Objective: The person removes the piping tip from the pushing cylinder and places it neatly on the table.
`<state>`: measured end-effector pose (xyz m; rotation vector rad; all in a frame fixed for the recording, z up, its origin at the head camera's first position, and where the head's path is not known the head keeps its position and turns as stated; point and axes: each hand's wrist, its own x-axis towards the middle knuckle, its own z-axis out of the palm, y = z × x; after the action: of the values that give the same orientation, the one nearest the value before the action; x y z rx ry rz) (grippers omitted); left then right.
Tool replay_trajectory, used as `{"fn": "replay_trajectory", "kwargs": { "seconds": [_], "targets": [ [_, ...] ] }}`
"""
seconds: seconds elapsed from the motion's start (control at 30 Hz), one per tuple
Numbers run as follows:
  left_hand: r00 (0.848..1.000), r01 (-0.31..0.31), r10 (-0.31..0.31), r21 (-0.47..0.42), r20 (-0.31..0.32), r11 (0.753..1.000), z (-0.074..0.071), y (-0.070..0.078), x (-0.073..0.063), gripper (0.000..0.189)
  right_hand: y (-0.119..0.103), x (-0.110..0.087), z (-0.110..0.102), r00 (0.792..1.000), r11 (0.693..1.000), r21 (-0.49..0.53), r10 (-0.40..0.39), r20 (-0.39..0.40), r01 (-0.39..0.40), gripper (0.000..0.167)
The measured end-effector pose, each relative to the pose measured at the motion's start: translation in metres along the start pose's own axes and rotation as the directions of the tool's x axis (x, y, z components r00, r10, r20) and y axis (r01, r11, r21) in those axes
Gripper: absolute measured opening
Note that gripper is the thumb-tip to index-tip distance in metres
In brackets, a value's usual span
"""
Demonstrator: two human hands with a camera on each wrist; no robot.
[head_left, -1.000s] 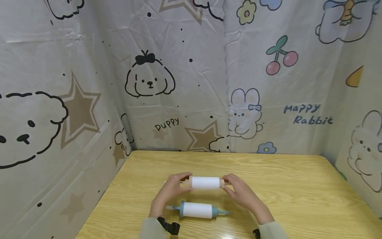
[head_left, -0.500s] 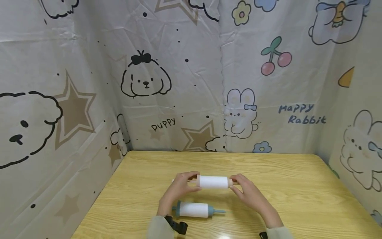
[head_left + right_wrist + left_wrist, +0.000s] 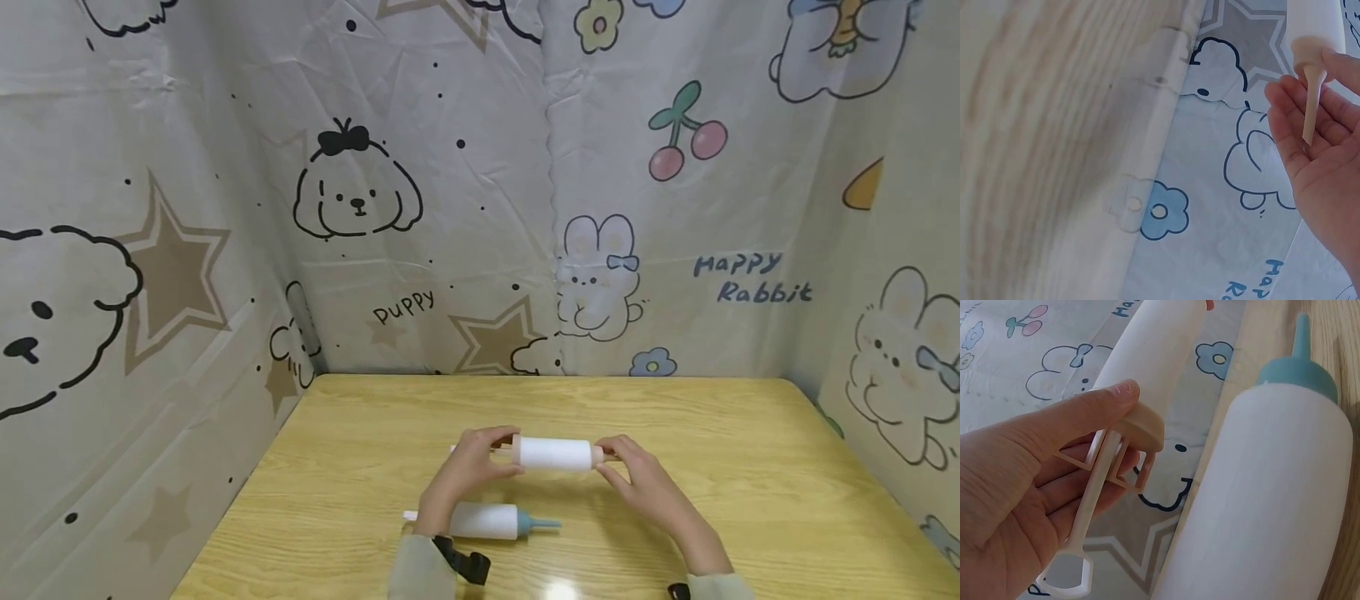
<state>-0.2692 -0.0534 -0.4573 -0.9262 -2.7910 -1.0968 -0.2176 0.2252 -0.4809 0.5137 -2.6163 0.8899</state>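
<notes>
Both hands hold a large white-barrelled syringe with beige ends, level above the table in the head view. My left hand grips its beige flanged end; in the left wrist view the thumb lies on the beige collar and the plunger, ending in a white ring, runs past the curled fingers. At the other end my right hand pinches the beige cap, its tapered nozzle lying over the palm. A second syringe with a teal cap and nozzle lies nearer; the left forearm hides its flanged end.
The wood-grain table has a patterned cloth hanging behind it and at both sides. Black straps with cameras sit on the wrists, the left one just in front of the teal syringe.
Both hands have shifted to the right with the beige syringe between them. The head view has turned slightly right. The teal syringe stays in place, more covered by the left arm.
</notes>
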Motion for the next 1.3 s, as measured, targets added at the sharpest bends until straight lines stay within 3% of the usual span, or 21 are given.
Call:
{"fn": "replay_trajectory", "kwargs": {
  "seconds": [0.47,0.57,0.67,0.77,0.87,1.03,1.17,1.23,1.3],
  "targets": [
    [1.0,-0.002,0.002,0.023,-0.01,1.0,0.001,-0.001,0.0,0.054,0.001,0.0,-0.001,1.0,1.0,0.007,0.01,0.008,-0.01,0.029],
    [1.0,-0.014,0.015,0.028,-0.019,0.999,0.001,-0.002,0.0,0.054,0.0,0.002,-0.003,0.998,0.995,0.075,0.062,-0.003,-0.062,0.036],
    [1.0,-0.018,0.019,0.022,-0.024,1.0,0.0,-0.002,0.0,0.053,0.001,0.004,-0.005,0.988,0.972,0.178,0.157,0.001,-0.154,0.042],
    [1.0,-0.016,0.016,0.018,-0.022,1.0,-0.001,-0.001,0.0,0.053,0.002,0.008,-0.007,0.964,0.931,0.252,0.266,0.028,-0.264,0.043],
    [1.0,-0.016,0.016,0.018,-0.018,1.0,-0.002,0.0,0.0,0.053,0.004,0.012,-0.008,0.927,0.867,0.333,0.37,0.067,-0.37,0.047],
    [1.0,-0.011,0.012,0.027,-0.013,1.0,-0.002,0.0,0.001,0.053,0.011,0.016,-0.006,0.848,0.706,0.486,0.503,0.168,-0.515,0.063],
    [1.0,-0.004,0.004,0.021,-0.005,1.0,-0.001,0.0,0.0,0.054,0.016,0.015,-0.005,0.826,0.61,0.562,0.473,0.308,-0.559,0.069],
    [1.0,-0.004,0.004,0.019,-0.003,1.0,-0.001,0.0,0.0,0.054,0.017,0.014,-0.006,0.822,0.583,0.581,0.426,0.377,-0.568,0.071],
    [1.0,-0.004,0.004,0.018,-0.003,1.0,-0.001,0.001,0.0,0.055,0.019,0.014,-0.006,0.822,0.575,0.587,0.377,0.427,-0.569,0.069]
  ]
}}
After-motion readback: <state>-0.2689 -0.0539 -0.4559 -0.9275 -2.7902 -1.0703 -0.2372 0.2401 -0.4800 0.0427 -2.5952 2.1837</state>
